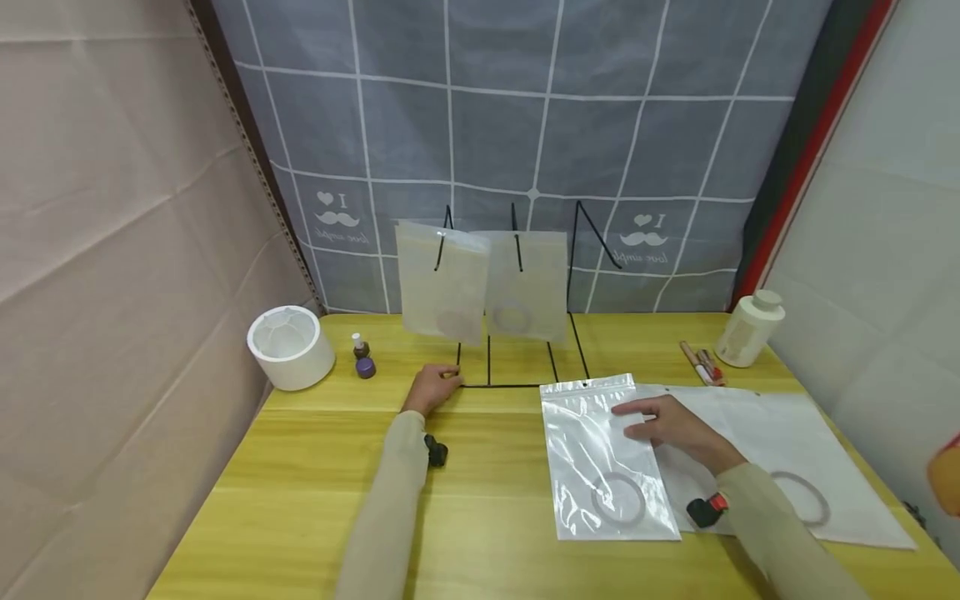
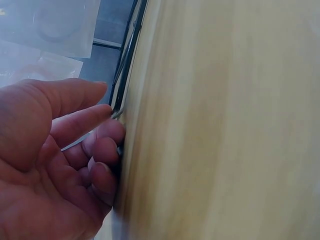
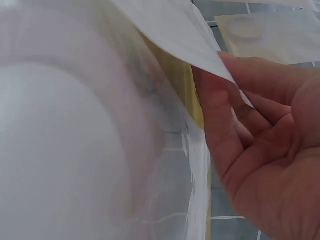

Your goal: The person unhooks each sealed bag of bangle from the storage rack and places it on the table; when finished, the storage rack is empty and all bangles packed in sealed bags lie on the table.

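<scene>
My right hand [image 1: 671,429] pinches the right edge of a clear zip bag [image 1: 566,467] between thumb and fingers. A pale ring [image 1: 618,498] shows inside this bag. In the right wrist view the bag's white edge [image 3: 175,35] passes between thumb and fingers. My left hand [image 1: 433,387] rests on the table at the front left corner of a black wire rack [image 1: 517,386]. Its index fingertip touches the wire end in the left wrist view, thumb slightly apart. Two bags, a left one [image 1: 442,279] and a right one [image 1: 528,275], hang from the rack's hooks.
More white bags [image 1: 847,475] lie at right, partly under my right forearm. A white bottle [image 1: 750,329] and small tubes [image 1: 703,364] stand and lie at the back right. At left are a white round container [image 1: 292,350], a small bottle [image 1: 360,346] and a purple cap [image 1: 365,367].
</scene>
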Action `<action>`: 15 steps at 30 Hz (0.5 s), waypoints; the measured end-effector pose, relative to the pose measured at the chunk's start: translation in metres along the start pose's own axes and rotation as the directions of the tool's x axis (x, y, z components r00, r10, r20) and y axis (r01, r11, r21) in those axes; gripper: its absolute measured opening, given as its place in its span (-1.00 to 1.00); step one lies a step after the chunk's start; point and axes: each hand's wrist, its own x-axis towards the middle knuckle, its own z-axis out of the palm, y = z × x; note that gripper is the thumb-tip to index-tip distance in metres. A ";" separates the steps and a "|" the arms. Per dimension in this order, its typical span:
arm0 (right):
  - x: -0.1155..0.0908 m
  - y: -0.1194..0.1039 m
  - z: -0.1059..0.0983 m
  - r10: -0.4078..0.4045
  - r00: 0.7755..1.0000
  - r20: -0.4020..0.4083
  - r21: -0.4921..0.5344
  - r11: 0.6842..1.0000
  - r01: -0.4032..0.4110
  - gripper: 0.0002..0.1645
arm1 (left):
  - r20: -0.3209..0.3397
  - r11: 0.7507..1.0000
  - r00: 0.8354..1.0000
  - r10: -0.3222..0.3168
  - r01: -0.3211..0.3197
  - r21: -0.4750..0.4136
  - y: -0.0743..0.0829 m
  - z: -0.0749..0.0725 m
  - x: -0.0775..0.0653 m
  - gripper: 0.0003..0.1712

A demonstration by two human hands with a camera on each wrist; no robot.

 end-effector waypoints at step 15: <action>0.014 -0.001 0.008 -0.014 0.999 -0.037 -0.137 0.991 0.009 -0.56 | 0.003 1.000 1.000 -0.009 0.009 -0.007 -0.001 0.002 0.004 -0.54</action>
